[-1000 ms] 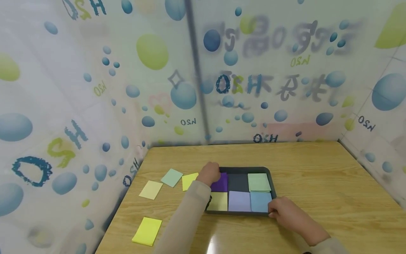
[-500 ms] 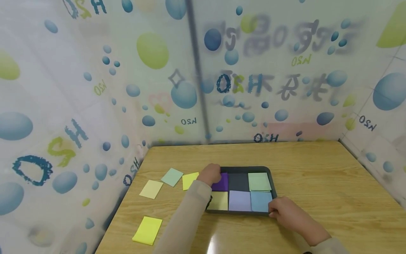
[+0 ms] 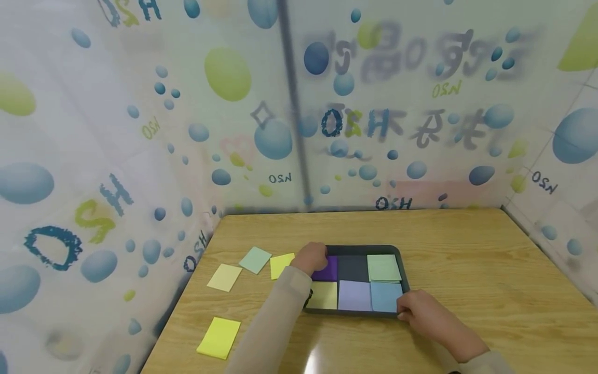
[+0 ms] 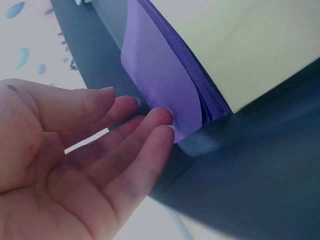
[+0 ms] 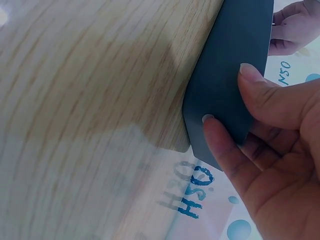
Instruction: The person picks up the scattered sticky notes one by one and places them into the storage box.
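A black rectangular tray (image 3: pixel 352 313) lies on the table, holding pads of sticky notes. My left hand (image 3: pixel 310 258) grips it at the back left corner. In the left wrist view, the bent fingers (image 4: pixel 155 150) of that hand come close against the purple sticky notes (image 4: pixel 160 70), whose near corner curls up. My right hand (image 3: pixel 424 317) pinches the tray's front right corner, with thumb and a finger (image 5: pixel 225 145) on its dark wall. Pale yellow (image 3: pixel 323 295), lavender (image 3: pixel 355 295), blue (image 3: pixel 386 296) and light green (image 3: pixel 384 267) sticky notes lie in the tray. Its back middle spot (image 3: pixel 352 267) shows bare black.
Left of the tray lie a light green note (image 3: pixel 255 259), a pale yellow note (image 3: pixel 225 277) and a yellow note (image 3: pixel 280 265), partly behind my left arm. A bright yellow pad (image 3: pixel 218 337) is nearer. Bubble-patterned curtains (image 3: pixel 397 104) border the wooden table (image 3: pixel 476 270).
The view has shifted slightly. Both hands keep their places at the tray's corners, and the notes have not visibly moved.
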### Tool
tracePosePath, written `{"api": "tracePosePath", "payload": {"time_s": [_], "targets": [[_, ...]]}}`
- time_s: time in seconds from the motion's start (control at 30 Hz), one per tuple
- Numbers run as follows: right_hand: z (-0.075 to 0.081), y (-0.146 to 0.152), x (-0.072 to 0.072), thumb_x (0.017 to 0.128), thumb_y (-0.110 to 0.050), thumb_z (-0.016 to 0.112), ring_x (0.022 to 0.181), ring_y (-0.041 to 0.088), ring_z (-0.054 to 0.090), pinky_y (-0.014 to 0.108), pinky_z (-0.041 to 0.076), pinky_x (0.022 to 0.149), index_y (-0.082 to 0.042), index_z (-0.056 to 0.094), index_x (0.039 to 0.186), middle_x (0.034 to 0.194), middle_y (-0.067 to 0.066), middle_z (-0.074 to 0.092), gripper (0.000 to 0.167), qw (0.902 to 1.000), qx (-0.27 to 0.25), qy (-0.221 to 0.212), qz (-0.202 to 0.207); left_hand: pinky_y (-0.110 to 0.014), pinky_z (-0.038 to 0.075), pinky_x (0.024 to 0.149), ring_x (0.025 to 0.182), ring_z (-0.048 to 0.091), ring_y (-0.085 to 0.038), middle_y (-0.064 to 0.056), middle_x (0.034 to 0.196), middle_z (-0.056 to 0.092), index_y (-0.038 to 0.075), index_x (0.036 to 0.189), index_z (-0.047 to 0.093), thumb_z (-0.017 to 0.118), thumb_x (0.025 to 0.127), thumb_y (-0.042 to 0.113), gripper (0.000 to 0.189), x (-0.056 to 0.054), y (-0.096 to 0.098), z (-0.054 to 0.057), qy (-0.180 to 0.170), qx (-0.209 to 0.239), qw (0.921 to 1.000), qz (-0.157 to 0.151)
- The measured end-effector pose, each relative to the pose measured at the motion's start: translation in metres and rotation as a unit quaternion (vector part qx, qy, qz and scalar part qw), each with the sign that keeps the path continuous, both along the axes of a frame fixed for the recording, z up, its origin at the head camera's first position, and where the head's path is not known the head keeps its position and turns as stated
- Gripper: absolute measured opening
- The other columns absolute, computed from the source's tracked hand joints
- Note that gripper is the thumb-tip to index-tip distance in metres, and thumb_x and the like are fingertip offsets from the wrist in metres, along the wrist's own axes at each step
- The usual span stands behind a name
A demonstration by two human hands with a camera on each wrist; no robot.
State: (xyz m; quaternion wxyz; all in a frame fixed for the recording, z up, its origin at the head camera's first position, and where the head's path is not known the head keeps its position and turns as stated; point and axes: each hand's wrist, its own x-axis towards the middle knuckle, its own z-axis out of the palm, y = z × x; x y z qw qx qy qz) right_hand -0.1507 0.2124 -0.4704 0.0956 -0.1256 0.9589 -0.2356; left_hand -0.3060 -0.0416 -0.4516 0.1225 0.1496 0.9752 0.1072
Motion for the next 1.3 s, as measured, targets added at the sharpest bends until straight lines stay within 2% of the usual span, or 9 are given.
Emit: {"api": "tracePosePath", "payload": {"time_s": [0.17,0.43,0.63,0.73,0.87,0.97,1.13,1.3], "targets": [[0.000,0.001,0.000,0.087,-0.005,0.075,0.069,0.007,0.048,0.025,0.048,0.063,-0.017,0.069,0.076,0.072,-0.010,0.059,0.017,0.9999,-0.003,0.011,0.012,-0.040,0.055,0.097,0.111,0.067,-0.024,-0.009,0.125,0.071,0.006,0.121,0.071,0.058,0.096,0.010,0.028,0.003,-0.004,0.002,-0.011,0.009,0.9999,-0.003],[0.000,-0.001,0.000,0.088,-0.005,0.074,0.069,0.009,0.049,0.027,0.049,0.065,-0.017,0.069,0.076,0.073,-0.010,0.059,0.018,1.0000,0.001,0.007,0.002,-0.041,0.054,0.099,0.120,0.064,-0.026,-0.008,0.128,0.070,0.006,0.123,0.070,0.054,0.100,0.012,0.028,0.007,-0.010,0.003,-0.025,0.039,0.9988,-0.015],[-0.001,-0.001,0.000,0.087,-0.003,0.074,0.070,0.010,0.049,0.028,0.050,0.066,-0.017,0.068,0.075,0.072,-0.009,0.059,0.019,1.0000,0.003,0.001,0.001,-0.040,0.056,0.094,0.115,0.066,-0.025,-0.008,0.125,0.070,0.007,0.121,0.070,0.053,0.101,0.011,0.027,0.010,-0.013,0.004,-0.009,0.067,0.9975,-0.021],[-0.001,-0.001,0.000,0.087,-0.002,0.074,0.070,0.010,0.049,0.028,0.049,0.065,-0.017,0.068,0.075,0.072,-0.009,0.058,0.020,1.0000,0.001,0.001,0.000,-0.039,0.057,0.089,0.104,0.066,-0.022,-0.008,0.122,0.071,0.007,0.119,0.071,0.055,0.099,0.008,0.025,0.012,-0.015,0.007,0.000,0.091,0.9957,-0.018],[-0.002,0.000,-0.001,0.087,-0.002,0.074,0.070,0.010,0.049,0.027,0.048,0.065,-0.017,0.068,0.075,0.072,-0.009,0.058,0.020,1.0000,-0.003,0.002,0.004,-0.035,0.056,0.080,0.088,0.060,-0.016,-0.006,0.116,0.071,0.009,0.116,0.071,0.056,0.096,0.007,0.025,0.017,-0.019,0.013,0.014,0.108,0.9940,-0.011],[-0.002,0.001,0.000,0.087,-0.003,0.074,0.069,0.007,0.047,0.025,0.046,0.063,-0.017,0.067,0.074,0.071,-0.010,0.057,0.021,0.9996,-0.007,0.016,0.020,-0.034,0.054,0.076,0.083,0.056,-0.015,-0.005,0.110,0.071,0.008,0.114,0.071,0.055,0.096,0.005,0.025,0.021,-0.025,0.015,0.025,0.122,0.9921,-0.013],[-0.002,0.002,0.001,0.087,-0.003,0.074,0.067,0.003,0.045,0.023,0.043,0.059,-0.017,0.065,0.072,0.070,-0.011,0.055,0.022,0.9983,-0.015,0.039,0.041,-0.034,0.054,0.075,0.086,0.060,-0.015,-0.004,0.107,0.071,0.006,0.112,0.072,0.055,0.098,0.006,0.022,0.028,-0.037,0.013,0.053,0.125,0.9905,-0.023],[-0.002,0.002,0.002,0.087,-0.003,0.074,0.068,0.003,0.044,0.023,0.043,0.060,-0.017,0.065,0.072,0.071,-0.012,0.055,0.022,0.9985,-0.013,0.037,0.038,-0.038,0.057,0.085,0.100,0.067,-0.019,-0.005,0.114,0.072,0.007,0.114,0.072,0.057,0.101,0.014,0.021,0.036,-0.046,0.011,0.066,0.130,0.9892,-0.015]]}}
